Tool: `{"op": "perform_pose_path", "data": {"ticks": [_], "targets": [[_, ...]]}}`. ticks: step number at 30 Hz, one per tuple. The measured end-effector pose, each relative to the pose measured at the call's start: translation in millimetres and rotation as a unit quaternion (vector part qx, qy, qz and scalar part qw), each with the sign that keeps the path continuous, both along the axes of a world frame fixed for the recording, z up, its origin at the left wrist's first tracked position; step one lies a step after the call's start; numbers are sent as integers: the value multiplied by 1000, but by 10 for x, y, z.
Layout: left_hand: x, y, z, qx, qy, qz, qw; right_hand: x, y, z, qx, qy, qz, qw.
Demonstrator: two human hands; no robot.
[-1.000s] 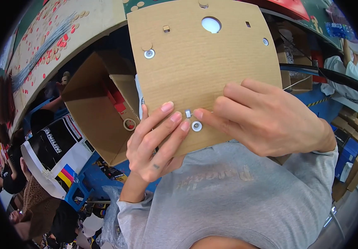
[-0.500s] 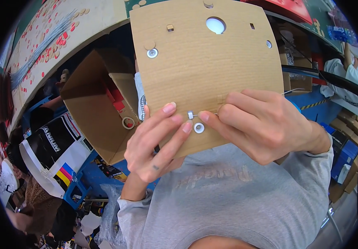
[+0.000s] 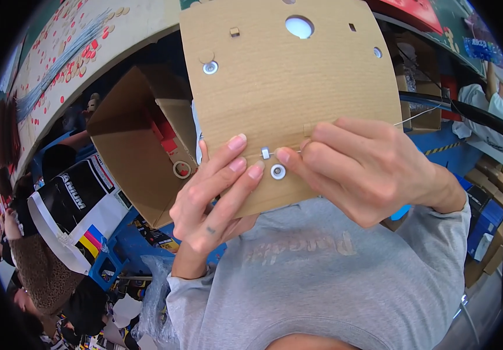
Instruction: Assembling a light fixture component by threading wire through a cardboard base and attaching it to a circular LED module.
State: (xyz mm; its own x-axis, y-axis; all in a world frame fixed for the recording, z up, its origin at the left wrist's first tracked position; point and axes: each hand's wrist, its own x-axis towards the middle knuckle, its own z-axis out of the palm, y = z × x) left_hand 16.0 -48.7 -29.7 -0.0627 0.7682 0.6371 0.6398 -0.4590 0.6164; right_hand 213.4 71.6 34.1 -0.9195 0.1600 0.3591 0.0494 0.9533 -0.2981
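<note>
A brown cardboard panel [image 3: 292,87] is held up in front of my chest. My left hand [image 3: 213,198] grips its lower left part, fingers lying over the face. Close to those fingertips, a small white-silver piece [image 3: 265,153] sits in the panel, and a thin wire [image 3: 420,115] runs right from it. The fingers of my right hand [image 3: 368,169] pinch this wire against the cardboard; its loose end sticks out beyond the panel's right edge. Just below the silver piece is a round white fitting [image 3: 277,171]. A similar fitting [image 3: 210,67] shows at upper left.
A table [image 3: 140,17] with a bundle of thin wires [image 3: 58,61] and scattered red and tan discs curves along the upper left. An open cardboard box [image 3: 129,157] stands left of the panel. A black cable [image 3: 479,116] crosses at right. Another person's sleeve [image 3: 476,96] shows there.
The panel has shifted slightly up and left, with both hands following. More of the wire's loose end shows at right, angled higher. A person at far left has moved.
</note>
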Motion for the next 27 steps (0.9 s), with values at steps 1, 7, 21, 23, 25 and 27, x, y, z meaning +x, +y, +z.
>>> {"op": "perform_pose_path", "data": {"ticks": [1, 7, 21, 23, 25, 27], "targets": [[3, 2, -8, -2, -1, -2, 1000, 5, -3, -23, 4, 12, -2, 1000], [32, 11, 12, -10, 3, 24, 1000, 33, 18, 21, -4, -21, 11, 1000], [73, 31, -20, -14, -31, -20, 999, 218, 45, -81, 27, 42, -21, 999], [93, 109, -46, -2, -35, -31, 999, 151, 25, -79, 18, 36, -32, 999], [153, 146, -47, 36, -60, -9, 998, 44, 21, -88, 46, 65, -15, 997], [120, 104, -41, 22, -73, -13, 997, 62, 9, -44, 26, 63, -24, 997]]}}
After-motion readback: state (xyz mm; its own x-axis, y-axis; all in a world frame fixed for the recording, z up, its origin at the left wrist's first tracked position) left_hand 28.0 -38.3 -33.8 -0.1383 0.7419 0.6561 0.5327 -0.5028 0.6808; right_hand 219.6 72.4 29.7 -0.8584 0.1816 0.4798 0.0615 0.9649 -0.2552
